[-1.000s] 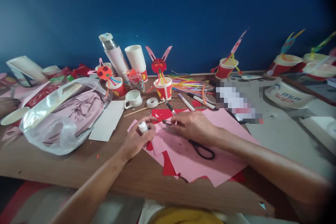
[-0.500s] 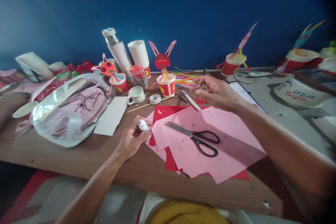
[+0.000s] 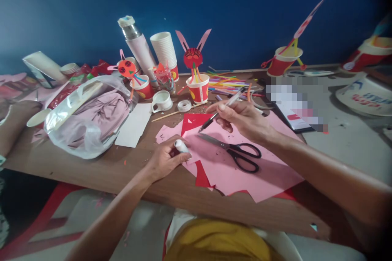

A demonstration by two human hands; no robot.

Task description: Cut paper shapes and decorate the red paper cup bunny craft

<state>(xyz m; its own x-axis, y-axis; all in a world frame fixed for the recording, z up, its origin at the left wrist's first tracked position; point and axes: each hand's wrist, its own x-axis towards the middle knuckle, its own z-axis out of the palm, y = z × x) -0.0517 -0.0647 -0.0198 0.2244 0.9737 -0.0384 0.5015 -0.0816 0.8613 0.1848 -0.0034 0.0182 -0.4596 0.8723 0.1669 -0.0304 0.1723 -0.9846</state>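
My left hand (image 3: pixel 167 157) is closed around a small white cylinder (image 3: pixel 181 147) with a dark spot at its upper end; I cannot tell its exact kind. Between the fingers of my right hand (image 3: pixel 241 118) is a pen (image 3: pixel 210 122), its tip slanting down to the left over the scissors' blades. Black-handled scissors (image 3: pixel 243 155) lie on a sheet of pink paper (image 3: pixel 263 183) with cut edges. Red paper (image 3: pixel 196 121) shows from under the pink sheet. Both hands are above or beside these sheets.
Behind stand a paper cup (image 3: pixel 199 91) with a red rabbit-eared figure, a tape roll (image 3: pixel 184 106), a white mug (image 3: pixel 162 102), stacked cups (image 3: pixel 163 47) and a flask (image 3: pixel 139 49). A plastic bag (image 3: pixel 76 147) lies left, near another person's arm (image 3: pixel 18 122). A clipboard (image 3: pixel 289 106) is right.
My right hand has come down and left with the pen, which now points at the pink paper. My left hand still grips the white cylinder, slightly farther right. The view has shifted a little.
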